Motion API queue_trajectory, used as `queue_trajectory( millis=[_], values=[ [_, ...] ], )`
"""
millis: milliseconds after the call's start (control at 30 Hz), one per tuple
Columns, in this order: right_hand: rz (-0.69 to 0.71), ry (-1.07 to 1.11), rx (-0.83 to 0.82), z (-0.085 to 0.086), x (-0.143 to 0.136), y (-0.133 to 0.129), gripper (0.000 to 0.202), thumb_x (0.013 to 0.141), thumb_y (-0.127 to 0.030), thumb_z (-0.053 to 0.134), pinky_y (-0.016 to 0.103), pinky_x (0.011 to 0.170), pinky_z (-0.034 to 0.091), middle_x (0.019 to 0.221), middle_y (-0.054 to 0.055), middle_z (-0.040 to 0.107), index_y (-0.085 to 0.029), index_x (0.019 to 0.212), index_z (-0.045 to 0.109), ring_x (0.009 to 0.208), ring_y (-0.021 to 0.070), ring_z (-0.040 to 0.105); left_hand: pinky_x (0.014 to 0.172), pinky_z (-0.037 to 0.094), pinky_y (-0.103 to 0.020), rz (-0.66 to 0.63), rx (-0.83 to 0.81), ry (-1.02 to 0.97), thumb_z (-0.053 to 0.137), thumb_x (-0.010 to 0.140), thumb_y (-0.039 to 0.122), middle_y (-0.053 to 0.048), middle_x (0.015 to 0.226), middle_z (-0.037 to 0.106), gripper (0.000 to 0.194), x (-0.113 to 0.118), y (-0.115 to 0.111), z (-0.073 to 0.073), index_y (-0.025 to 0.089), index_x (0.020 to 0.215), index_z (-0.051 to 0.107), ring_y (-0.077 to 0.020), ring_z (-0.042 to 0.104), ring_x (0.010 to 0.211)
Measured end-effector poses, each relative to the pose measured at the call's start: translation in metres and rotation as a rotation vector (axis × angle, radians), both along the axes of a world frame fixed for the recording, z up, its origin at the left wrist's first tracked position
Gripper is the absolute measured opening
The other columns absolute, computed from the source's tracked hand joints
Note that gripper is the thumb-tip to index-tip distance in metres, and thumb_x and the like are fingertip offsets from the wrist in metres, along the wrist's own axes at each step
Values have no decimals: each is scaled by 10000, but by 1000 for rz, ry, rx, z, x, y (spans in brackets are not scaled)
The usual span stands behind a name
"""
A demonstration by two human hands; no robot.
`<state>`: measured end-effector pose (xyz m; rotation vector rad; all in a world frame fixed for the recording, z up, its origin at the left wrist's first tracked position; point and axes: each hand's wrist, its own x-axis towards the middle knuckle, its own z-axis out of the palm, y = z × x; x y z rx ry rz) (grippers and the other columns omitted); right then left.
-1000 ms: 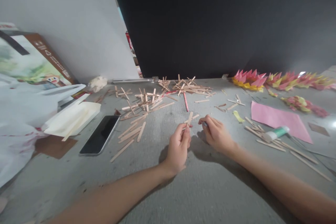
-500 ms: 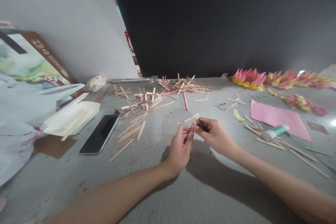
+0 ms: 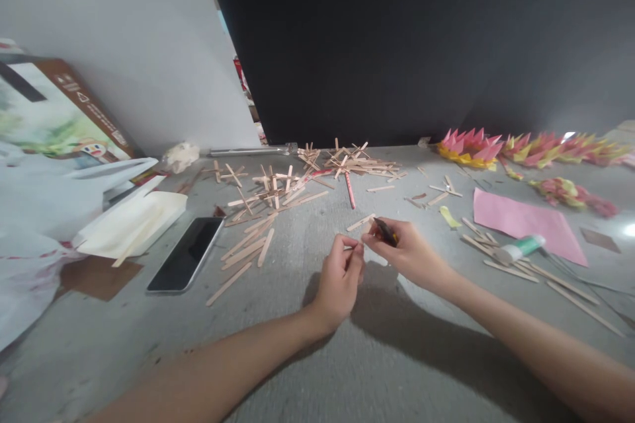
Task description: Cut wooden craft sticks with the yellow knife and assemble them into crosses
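My left hand [image 3: 338, 274] is closed in a pinch above the middle of the table; whatever lies between its fingertips is too small to make out. Just right of it, almost touching at the fingertips, my right hand [image 3: 399, 248] is closed around a small black-and-yellow tool [image 3: 385, 231]. The tool's exact kind is unclear, as the fingers cover part of it. Beyond the hands lie a pair of wooden craft sticks [image 3: 360, 222] and a red-and-white patterned stick [image 3: 350, 190]. A pile of craft sticks [image 3: 275, 188], some crossed together, spreads behind and to the left.
At left are a phone [image 3: 187, 255], a white paper tray [image 3: 133, 225] and a plastic bag [image 3: 44, 231]. To the right lie pink paper [image 3: 526, 221], a glue stick [image 3: 520, 249], loose sticks and folded-paper pieces [image 3: 469, 147]. A dark panel [image 3: 421, 46] stands behind.
My hands have drawn slightly apart at the fingertips. The black-and-yellow tool has turned a little and shows more clearly in my right hand.
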<state>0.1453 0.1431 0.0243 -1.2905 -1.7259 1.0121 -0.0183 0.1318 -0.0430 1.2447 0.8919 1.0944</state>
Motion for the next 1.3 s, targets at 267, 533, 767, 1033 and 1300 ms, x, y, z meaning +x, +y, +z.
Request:
queue_trajectory(
  millis=[267, 533, 767, 1033, 1300],
  values=[
    [-40, -56, -69, 3, 8, -7, 236, 1085, -486, 407, 247, 489, 356, 690, -81, 517, -253, 1082, 445, 489, 116, 504, 506, 303, -214, 74, 0, -29, 525, 1018, 610, 103, 588, 420, 386, 1, -2, 5, 241, 1113, 472, -104, 360, 516],
    [139, -259, -196, 16, 6, -29, 347, 1105, -403, 380, 245, 454, 401, 495, -49, 594, -247, 804, 451, 394, 130, 596, 532, 327, -222, 88, 26, 10, 518, 1023, 612, 87, 622, 457, 404, 0, -2, 2, 229, 1147, 486, -106, 387, 539],
    [157, -285, -241, 14, 5, -34, 315, 1103, -372, 376, 243, 390, 342, 459, -57, 548, -240, 854, 518, 336, 132, 558, 548, 331, -235, 84, 86, 99, 490, 1044, 589, 68, 619, 529, 373, -1, -3, 0, 220, 1098, 496, -118, 431, 555],
    [143, -268, -207, 7, 7, -32, 312, 1102, -373, 387, 255, 407, 321, 487, -56, 547, -236, 853, 518, 340, 124, 553, 559, 338, -244, 84, 106, 155, 489, 1040, 595, 52, 646, 574, 394, -2, -3, 3, 211, 1120, 529, -122, 460, 562],
    [91, -173, -229, -3, 10, -33, 250, 1050, -334, 467, 279, 411, 263, 467, -50, 528, -233, 842, 565, 308, 108, 447, 568, 360, -250, 85, 131, 233, 489, 1047, 547, 58, 639, 531, 340, -3, -4, 3, 211, 1011, 528, -122, 482, 562]
  ],
)
